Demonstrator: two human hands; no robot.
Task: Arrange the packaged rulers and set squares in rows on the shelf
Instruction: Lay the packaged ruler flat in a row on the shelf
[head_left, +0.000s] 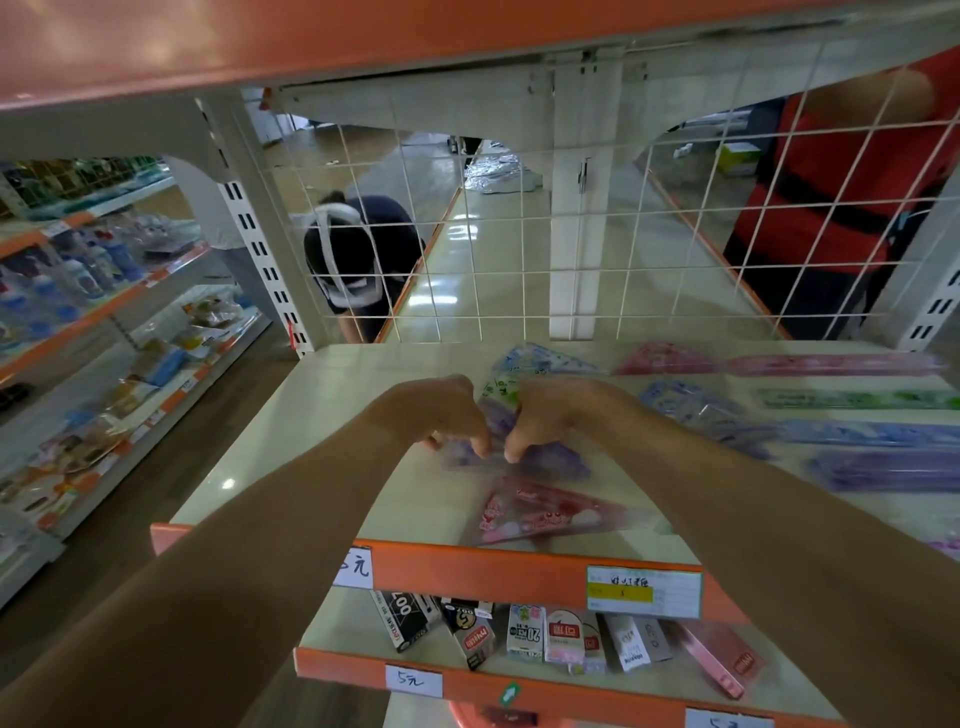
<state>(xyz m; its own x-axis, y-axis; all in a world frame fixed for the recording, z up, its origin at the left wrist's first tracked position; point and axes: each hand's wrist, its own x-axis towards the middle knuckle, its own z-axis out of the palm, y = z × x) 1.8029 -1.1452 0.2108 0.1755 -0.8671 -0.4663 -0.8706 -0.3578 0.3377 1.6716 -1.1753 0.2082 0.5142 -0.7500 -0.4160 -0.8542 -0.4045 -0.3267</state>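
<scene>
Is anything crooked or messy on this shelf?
The pink packet near the shelf front edge lies slanted, unlike the straight ruler packets in rows on the right. The left hand and right hand pinch a purple packet, also out of line. Small boxes on the lower shelf lean too.

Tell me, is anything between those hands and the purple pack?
Nothing visible: the left hand and right hand both pinch the purple pack. A pink pack lies just in front, toward the shelf edge.

Both bare forearms reach in from 7 and 5 o'clock, angled toward 12. The left hand (436, 413) and right hand (558, 415) sit side by side, fingers (511, 449) curled downward, pinching a purple packet (561, 462).
</scene>
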